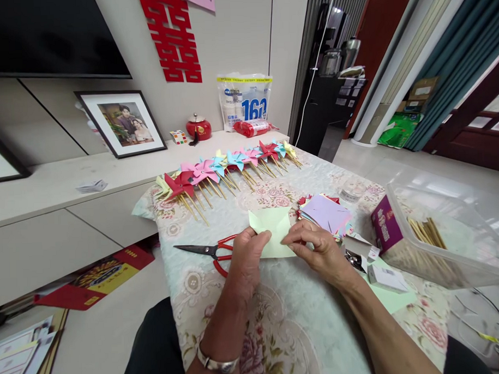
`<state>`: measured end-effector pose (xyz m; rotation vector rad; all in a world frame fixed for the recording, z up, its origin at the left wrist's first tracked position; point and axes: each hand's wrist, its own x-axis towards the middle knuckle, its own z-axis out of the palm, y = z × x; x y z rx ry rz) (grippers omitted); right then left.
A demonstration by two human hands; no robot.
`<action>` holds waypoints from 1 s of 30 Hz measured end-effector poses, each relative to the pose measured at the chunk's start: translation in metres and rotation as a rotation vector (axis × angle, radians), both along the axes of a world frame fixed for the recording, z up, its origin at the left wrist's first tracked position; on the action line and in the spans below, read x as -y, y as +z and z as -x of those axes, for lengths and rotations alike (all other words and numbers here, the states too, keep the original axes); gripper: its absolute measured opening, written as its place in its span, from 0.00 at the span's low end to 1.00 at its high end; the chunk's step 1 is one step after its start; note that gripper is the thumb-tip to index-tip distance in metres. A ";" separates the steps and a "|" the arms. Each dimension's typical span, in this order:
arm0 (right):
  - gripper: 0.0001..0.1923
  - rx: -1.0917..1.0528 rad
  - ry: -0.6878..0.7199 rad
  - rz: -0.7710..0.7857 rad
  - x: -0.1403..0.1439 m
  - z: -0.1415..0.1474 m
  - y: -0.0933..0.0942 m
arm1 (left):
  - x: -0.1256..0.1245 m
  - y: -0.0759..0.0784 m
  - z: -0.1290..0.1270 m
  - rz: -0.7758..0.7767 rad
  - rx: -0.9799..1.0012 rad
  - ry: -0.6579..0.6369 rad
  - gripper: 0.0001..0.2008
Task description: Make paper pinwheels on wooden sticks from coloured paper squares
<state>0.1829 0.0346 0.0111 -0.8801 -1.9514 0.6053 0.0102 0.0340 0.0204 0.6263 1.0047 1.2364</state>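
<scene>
A pale green sheet of paper [271,221] with raised corners is held up over the table between both hands. My left hand [249,252] pinches it at the left side, thumb on top. The fingertips of my right hand [312,245] are closed at its right edge. Left of my left hand lie scissors [202,249] with red handles, the blades pointing left. Behind my right hand is a stack of coloured paper squares [326,212], a lilac one on top.
Several finished pinwheels [203,171] on sticks lie in a row along the table's far side. At right stands a clear plastic box [432,257] holding wooden sticks [429,232]. A small white box [387,279] sits before it, on green paper [395,299]. The floral tablecloth [279,322] covers the table.
</scene>
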 end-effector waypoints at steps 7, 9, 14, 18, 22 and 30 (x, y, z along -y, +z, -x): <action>0.03 0.002 0.025 0.063 0.002 0.001 0.006 | 0.003 -0.001 -0.002 -0.051 -0.101 -0.009 0.13; 0.03 0.014 0.014 0.116 0.003 0.002 0.008 | 0.004 0.000 -0.003 -0.055 -0.126 -0.028 0.14; 0.06 0.028 -0.039 0.230 0.006 0.006 0.013 | 0.003 0.002 -0.005 -0.039 -0.156 -0.075 0.16; 0.07 0.004 -0.119 0.319 0.006 0.009 0.012 | 0.002 0.001 -0.007 -0.052 -0.147 -0.072 0.16; 0.07 -0.043 -0.185 0.423 0.005 0.013 0.009 | 0.002 -0.001 -0.009 -0.050 -0.106 -0.054 0.15; 0.07 -0.118 -0.261 0.491 0.005 0.019 0.007 | 0.004 0.000 -0.011 -0.046 -0.068 -0.034 0.14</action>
